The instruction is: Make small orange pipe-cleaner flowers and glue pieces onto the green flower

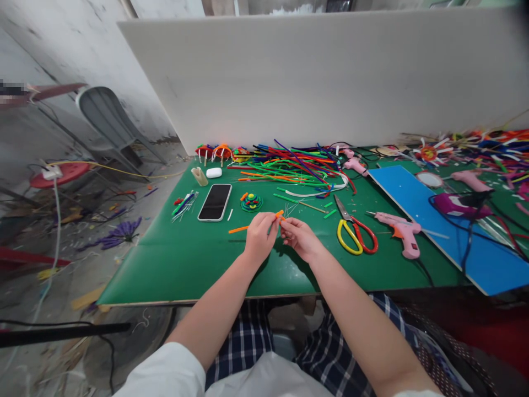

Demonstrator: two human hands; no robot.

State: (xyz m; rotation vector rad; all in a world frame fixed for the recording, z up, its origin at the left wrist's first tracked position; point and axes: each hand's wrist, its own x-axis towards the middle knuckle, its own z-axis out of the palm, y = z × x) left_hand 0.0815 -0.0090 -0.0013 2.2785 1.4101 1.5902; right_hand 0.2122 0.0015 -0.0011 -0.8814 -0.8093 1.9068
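An orange pipe cleaner (238, 229) passes through my left hand (261, 234), its long end sticking out to the left above the table. My left fingers are closed around it near its other end. The fingertips of my right hand (298, 236) pinch that short orange end, which looks bent between the two hands. Just behind my left hand lies a round coiled piece (251, 202) in green, yellow and red, with a small orange bit on it. Green-and-brown stems (306, 205) and thin wires lie beyond my right hand.
To the right are scissors (350, 226), a pink glue gun (399, 231) and a blue board (417, 212) with cords. A phone (215, 203) and a white case (214, 173) sit left. Many pipe cleaners (289, 162) are heaped before the white partition (314, 77).
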